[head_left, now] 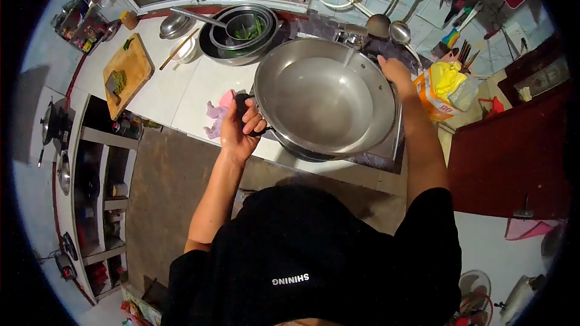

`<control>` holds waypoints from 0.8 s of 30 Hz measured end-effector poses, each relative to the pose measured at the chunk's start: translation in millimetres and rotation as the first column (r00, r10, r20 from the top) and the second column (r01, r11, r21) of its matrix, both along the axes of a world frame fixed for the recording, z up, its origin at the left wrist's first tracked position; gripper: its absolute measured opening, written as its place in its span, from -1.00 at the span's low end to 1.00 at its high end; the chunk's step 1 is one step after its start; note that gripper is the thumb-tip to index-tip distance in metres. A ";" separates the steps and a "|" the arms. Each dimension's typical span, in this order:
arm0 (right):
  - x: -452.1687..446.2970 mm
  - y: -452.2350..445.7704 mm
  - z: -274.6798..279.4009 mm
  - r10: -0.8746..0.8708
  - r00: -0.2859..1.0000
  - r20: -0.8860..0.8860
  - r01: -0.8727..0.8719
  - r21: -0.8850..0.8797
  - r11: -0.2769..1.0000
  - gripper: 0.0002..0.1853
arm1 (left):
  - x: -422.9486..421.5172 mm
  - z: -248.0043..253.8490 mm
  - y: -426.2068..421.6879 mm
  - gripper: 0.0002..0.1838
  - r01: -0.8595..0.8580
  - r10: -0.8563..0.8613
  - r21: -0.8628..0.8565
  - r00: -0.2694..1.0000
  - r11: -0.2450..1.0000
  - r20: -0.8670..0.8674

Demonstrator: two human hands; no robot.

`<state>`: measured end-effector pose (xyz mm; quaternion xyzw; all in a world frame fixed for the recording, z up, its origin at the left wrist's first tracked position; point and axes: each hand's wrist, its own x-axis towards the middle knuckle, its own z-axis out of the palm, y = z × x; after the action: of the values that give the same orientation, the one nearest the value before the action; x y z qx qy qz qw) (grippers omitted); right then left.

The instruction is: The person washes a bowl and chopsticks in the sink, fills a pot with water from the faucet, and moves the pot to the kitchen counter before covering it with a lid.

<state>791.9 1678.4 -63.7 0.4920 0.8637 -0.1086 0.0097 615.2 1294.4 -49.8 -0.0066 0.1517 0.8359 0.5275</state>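
A large steel wok (290, 127) with clear liquid in it sits in front of me over the sink or stove area; what lies beneath it is mostly hidden. My left hand (238, 125) is wrapped round the wok's black handle at its left side. On the far right side of the rim, my right hand (396, 73) is closed at the wok's edge, its fingertips partly hidden. A faucet (349, 39) stands behind the wok, and a thin stream of water seems to fall into it. Just left of the handle lie pink and purple cloths (216, 119).
Nested steel bowls (208, 48) with green vegetables stand behind left. Further left lie a wooden cutting board (142, 60) with chopped food and a knife, and a white bowl (185, 54). Ladles (378, 25) hang behind. An orange-and-white bag (430, 98) with yellow cloth sits right.
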 end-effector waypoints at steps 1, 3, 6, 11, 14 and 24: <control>-2.8 22.4 -17.7 -0.072 0.997 -0.027 0.073 0.038 0.997 -0.35 | -0.3 -2.1 -0.6 -0.63 0.014 -0.014 0.006 1.000 1.000 0.005; -10.7 46.2 -23.8 0.012 0.998 -0.057 -0.007 0.082 0.997 -0.37 | -2.7 -7.3 -3.2 -0.63 0.041 -0.041 0.020 0.999 0.999 0.015; -29.9 78.1 -35.1 0.115 0.987 -0.112 -0.105 0.091 0.990 -0.43 | -2.9 -8.8 -7.6 -0.62 0.046 -0.045 -0.010 0.997 0.999 0.061; -69.0 127.7 -66.6 0.050 0.996 -0.073 -0.059 -0.120 0.991 -0.47 | -0.6 -5.6 -4.3 -0.61 0.014 -0.014 -0.028 1.000 1.000 0.023; -87.2 154.3 -99.7 0.091 0.991 -0.101 -0.111 -0.213 0.971 -0.47 | 1.2 -4.0 -4.3 -0.61 -0.024 0.026 -0.077 0.999 0.997 0.023; -111.6 188.8 -131.3 0.247 0.878 -0.411 -0.391 -0.317 0.864 -0.57 | 4.3 -1.3 -7.9 -0.61 -0.033 0.035 -0.081 0.999 0.996 0.023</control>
<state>680.3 1867.2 -195.0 0.2997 0.8820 -0.3625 -0.0312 619.5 1286.4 -51.0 -0.0407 0.1788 0.8379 0.5141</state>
